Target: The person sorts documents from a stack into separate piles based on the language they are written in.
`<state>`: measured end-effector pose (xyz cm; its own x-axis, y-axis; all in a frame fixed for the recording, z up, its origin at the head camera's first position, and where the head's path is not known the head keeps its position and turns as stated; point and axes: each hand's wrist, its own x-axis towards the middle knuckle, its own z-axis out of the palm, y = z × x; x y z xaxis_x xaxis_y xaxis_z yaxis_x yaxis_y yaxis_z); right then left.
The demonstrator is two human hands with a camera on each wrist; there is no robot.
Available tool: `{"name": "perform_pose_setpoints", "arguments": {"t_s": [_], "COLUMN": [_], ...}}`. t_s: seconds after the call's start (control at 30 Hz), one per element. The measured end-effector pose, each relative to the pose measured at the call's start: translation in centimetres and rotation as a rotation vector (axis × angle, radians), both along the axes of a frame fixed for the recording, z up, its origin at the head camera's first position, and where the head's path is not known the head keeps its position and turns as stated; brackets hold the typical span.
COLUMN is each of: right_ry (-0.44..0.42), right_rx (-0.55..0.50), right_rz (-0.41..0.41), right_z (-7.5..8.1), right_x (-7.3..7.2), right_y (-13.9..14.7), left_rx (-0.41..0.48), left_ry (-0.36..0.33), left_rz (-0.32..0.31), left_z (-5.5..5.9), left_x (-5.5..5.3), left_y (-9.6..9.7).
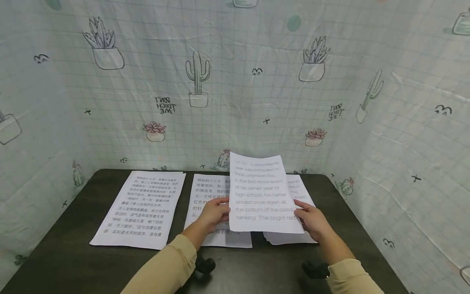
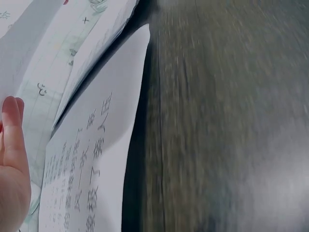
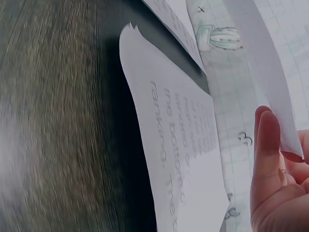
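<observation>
English-text sheet [image 1: 262, 192] sits just right of centre in the head view, held up off the table and tilted so its print faces you. Your left hand [image 1: 214, 215] pinches its lower left edge, thumb on the printed face and fingers curled behind the paper. Your right hand [image 1: 312, 221] grips the lower right edge the same way, thumb forward, fingers tucked behind. In the right wrist view a fingertip [image 3: 266, 145] lies against the sheet's edge at the right of the frame; in the left wrist view the left hand's fingers [image 2: 10, 140] show at the left edge beside the paper.

Beneath the raised sheet, towards the lower right, a stack of English pages [image 1: 304, 196] lies flat on the dark table [image 1: 73, 261], mostly hidden by the sheet and your right hand. Under your left hand lies a Chinese-text page [image 1: 205, 204], partly covered. Further left, apart from it, a second Chinese-text page [image 1: 143, 208] lies flat. A cactus-print cloth [image 1: 198, 81] lines the backdrop across the upper frame and both sides.
</observation>
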<state>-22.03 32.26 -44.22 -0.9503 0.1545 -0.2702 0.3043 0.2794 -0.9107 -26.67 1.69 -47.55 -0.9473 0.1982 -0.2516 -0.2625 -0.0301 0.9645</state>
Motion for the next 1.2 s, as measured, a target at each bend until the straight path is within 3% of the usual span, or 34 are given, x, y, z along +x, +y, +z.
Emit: {"name": "perform_pose_setpoints", "arguments": {"t_s": [0.27, 0.5, 1.2], "right_ry": [0.008, -0.006, -0.017], "right_rx": [-0.010, 0.064, 0.191], "right_rz": [-0.001, -0.038, -0.087], "right_z": [0.8, 1.1, 0.3], "right_x": [0.5, 0.8, 2.2], "right_y": [1.8, 3.3, 7.9], "left_rx": [0.027, 0.064, 0.087], "left_ry": [0.008, 0.018, -0.007], "left_rz": [-0.023, -0.026, -0.029], "left_z": [0.3, 0.5, -0.3], "left_x": [-0.1, 0.3, 2.0], "left_y": [1.9, 3.8, 8.9]}}
